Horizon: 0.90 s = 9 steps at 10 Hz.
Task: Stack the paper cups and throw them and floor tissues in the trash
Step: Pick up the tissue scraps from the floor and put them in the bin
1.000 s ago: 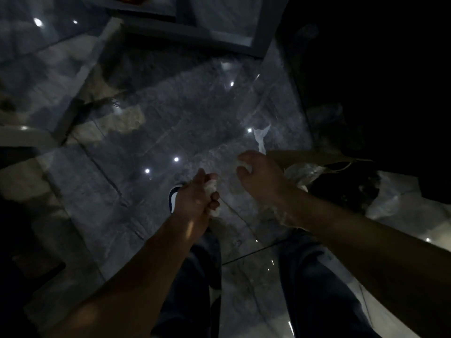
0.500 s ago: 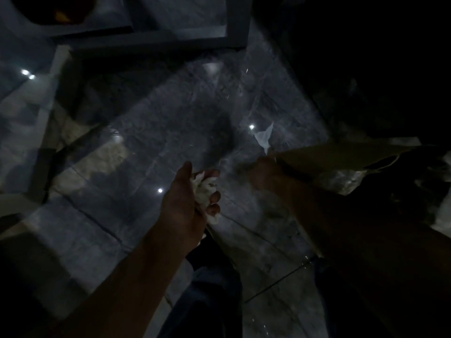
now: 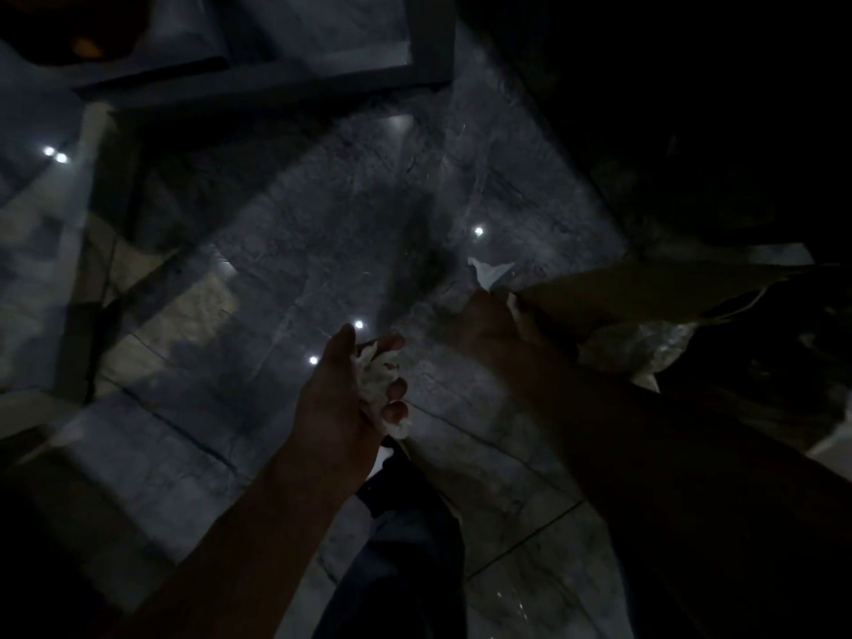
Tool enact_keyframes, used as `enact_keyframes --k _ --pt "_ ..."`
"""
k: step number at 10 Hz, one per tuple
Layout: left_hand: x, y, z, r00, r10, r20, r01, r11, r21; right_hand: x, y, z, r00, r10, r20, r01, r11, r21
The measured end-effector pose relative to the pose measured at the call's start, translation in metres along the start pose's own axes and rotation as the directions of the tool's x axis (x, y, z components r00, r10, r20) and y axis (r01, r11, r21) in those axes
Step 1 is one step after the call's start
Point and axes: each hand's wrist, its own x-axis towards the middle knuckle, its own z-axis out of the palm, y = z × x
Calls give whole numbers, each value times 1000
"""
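left hand (image 3: 343, 389) clenched, right hand (image 3: 484, 322) blurred

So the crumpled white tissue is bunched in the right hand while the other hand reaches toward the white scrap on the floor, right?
Not quite: the head view shows the crumpled tissue bunched in the left hand. The right hand is reaching toward the white scrap on the floor.
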Motion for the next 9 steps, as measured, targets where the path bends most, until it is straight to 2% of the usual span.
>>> enact_keyframes --k 1,4,6,8,9 --pt "-18 4 5 1000 10 -17 -10 1000 11 -45 -16 -18 999 32 -25 -27 984 177" --pt "-84 3 23 999 51 -14 -51 999 9 -142 -19 -71 981 -123 -149 166 930 328" --pt "-110 -20 45 999 37 -26 -38 998 -53 -194 20 -110 924 -260 -281 347 879 327" --pt "-133 -55 81 997 80 12 -79 991 -104 -237 73 -138 889 -263 -374 411 818 403" --pt "-142 -72 98 993 112 27 -110 992 -61 -252 99 -148 918 -196 -345 349 814 465"
